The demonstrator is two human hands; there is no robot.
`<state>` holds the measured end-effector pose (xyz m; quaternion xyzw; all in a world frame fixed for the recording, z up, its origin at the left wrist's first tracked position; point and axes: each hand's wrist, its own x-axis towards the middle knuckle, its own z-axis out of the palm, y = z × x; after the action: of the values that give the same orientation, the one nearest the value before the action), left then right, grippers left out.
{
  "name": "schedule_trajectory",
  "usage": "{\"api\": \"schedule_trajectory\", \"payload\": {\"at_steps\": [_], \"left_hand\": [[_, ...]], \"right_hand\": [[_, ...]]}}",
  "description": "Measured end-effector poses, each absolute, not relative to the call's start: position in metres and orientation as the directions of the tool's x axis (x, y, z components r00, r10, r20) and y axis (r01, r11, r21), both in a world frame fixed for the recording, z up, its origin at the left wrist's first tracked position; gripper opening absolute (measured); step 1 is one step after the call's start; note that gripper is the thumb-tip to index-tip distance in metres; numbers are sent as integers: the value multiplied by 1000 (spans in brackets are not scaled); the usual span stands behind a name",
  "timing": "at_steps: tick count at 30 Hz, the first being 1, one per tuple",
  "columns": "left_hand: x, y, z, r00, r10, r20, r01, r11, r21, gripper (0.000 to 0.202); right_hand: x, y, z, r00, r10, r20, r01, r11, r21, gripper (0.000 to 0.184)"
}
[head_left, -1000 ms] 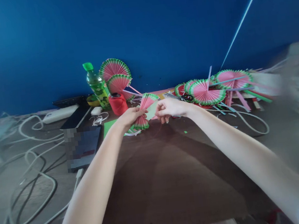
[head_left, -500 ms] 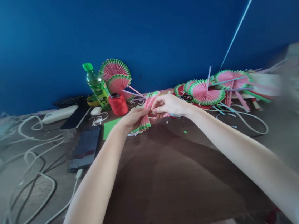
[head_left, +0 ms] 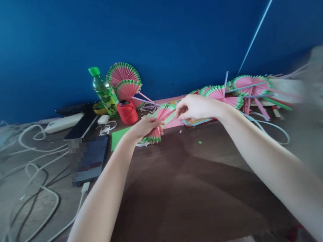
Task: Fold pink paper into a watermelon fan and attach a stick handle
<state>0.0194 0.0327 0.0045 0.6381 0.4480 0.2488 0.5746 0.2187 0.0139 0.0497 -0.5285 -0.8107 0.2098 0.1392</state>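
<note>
My left hand (head_left: 146, 127) is closed around the middle of a pleated paper fan (head_left: 164, 113), pink with green-and-white edges. The fan's folds spread out above and below my fingers. To its right, the fingertips of my right hand (head_left: 196, 107) pinch the end of a thin pale strand (head_left: 170, 122), perhaps string. This strand runs taut from the middle of the fan to my right fingers. Its exact fastening at the fan is hidden by my left fingers. Beneath my left wrist lies a sheet of green paper (head_left: 118, 137).
A green-capped bottle (head_left: 104, 90), a red cup-like object (head_left: 127, 113) and round paper fans (head_left: 123, 76) stand by the blue wall. More fans (head_left: 251, 85) and paper strips lie at right. White cables (head_left: 58, 198) and a dark tablet-like device (head_left: 94, 159) occupy the left.
My right hand has moved right and slightly up, away from the fan, drawing the strand out. My left hand has stayed at the fan, whose upper end now spreads further to the right.
</note>
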Motion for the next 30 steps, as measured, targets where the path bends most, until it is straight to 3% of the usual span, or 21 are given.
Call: {"api": "schedule_trajectory", "payload": {"at_steps": [3,8,14,20,25,30], "left_hand": [[21,33,4,470,858,-207,356,30,934,13],[26,30,7,471,853,-223,550,-86,831,19],[33,17,22,631,737,-244,630,-302,715,20],[37,8,31,701,646,-301,644,-393,657,19],[40,3,38,795,536,-284,520,-360,774,17],[37,1,44,805,556,-206,360,-183,915,20]], "right_hand": [[221,4,61,-361,932,21,854,339,-396,8],[222,-7,71,-366,929,58,860,362,-360,10],[221,-5,72,-497,844,202,735,533,-418,13],[227,12,58,-490,848,203,653,511,-559,14],[235,33,37,-507,838,201,434,450,-781,18],[242,40,21,-457,870,182,355,367,-860,22]]}}
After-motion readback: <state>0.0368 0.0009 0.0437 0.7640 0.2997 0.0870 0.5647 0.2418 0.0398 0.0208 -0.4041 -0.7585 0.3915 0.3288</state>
